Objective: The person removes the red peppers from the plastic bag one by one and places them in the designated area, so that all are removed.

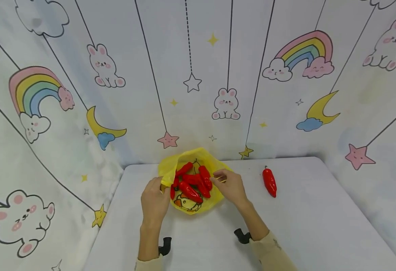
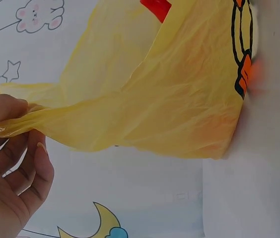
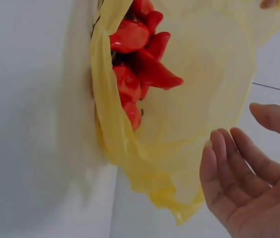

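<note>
A yellow plastic bag (image 1: 214,164) with a printed cartoon figure lies on the table, its mouth spread toward me. Several red chili peppers (image 1: 190,192) are heaped inside it. My left hand (image 1: 155,201) pinches the left side of the bag's rim; in the left wrist view the thumb and fingers (image 2: 36,171) hold the gathered plastic. At the bag's right edge is my right hand (image 1: 231,187). The right wrist view has its fingers (image 3: 244,166) loosely bent and apart from the thumb, with nothing between them. Whether it touches the bag, I cannot tell.
One more red chili pepper (image 1: 269,182) lies on the white table (image 1: 306,218), right of the bag. Behind the table hangs a white cloth backdrop (image 1: 198,49) printed with rabbits, rainbows, moons and stars. Black curved pieces (image 1: 165,246) show at both wrists.
</note>
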### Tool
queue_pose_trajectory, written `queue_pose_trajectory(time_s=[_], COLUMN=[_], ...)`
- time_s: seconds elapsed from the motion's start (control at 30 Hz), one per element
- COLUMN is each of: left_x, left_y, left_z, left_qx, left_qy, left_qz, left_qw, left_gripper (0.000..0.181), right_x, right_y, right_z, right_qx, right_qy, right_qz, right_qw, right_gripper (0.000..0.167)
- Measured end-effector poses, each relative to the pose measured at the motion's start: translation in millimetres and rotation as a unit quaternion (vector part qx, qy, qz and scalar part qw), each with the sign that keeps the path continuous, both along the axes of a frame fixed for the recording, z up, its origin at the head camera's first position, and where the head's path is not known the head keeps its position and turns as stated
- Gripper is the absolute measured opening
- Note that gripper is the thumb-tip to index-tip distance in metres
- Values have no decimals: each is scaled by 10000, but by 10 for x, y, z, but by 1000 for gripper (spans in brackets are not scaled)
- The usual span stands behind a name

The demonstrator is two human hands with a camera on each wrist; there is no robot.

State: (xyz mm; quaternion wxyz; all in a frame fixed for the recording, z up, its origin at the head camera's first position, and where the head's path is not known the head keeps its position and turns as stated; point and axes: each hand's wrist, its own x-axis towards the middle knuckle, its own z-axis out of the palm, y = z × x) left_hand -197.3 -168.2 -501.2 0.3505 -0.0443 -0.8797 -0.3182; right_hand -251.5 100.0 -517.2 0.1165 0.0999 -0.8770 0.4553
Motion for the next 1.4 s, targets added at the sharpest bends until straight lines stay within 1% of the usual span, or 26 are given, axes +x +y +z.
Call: queue_pose_trajectory(time_s=[0.27, 0.47, 0.7, 0.9, 1.13, 1.4], left_x=[-5, -7, -2, 2, -4, -9], left_y=[10, 8, 9, 26, 30, 27], left_z=[8, -4, -10, -7, -17, -24], left_qx=[42, 34, 78, 57, 30, -25], left_qy=[-75, -127, -185, -209, -286, -282], left_qz=[-71, 26, -20, -113, -130, -95], left_qw=[9999, 9999, 9998, 9997, 9995, 9996], left_gripper=[17, 16, 17, 20, 21, 21], right_x=[-108, -190, -263, -322, -351, -448], right_y=[-101, -183, -319, -455, -533, -585], right_z=[8, -48, -52, -90, -162, -291], right_qx=[20, 50, 149, 549, 542, 786], right_qy=[-309, -536, -644, -841, -988, -1112], right_qz=[137, 379, 603, 512, 417, 149], right_qw=[9994, 9978, 9960, 9936, 9928, 9906], right_gripper=[28, 30, 31, 38, 39, 40])
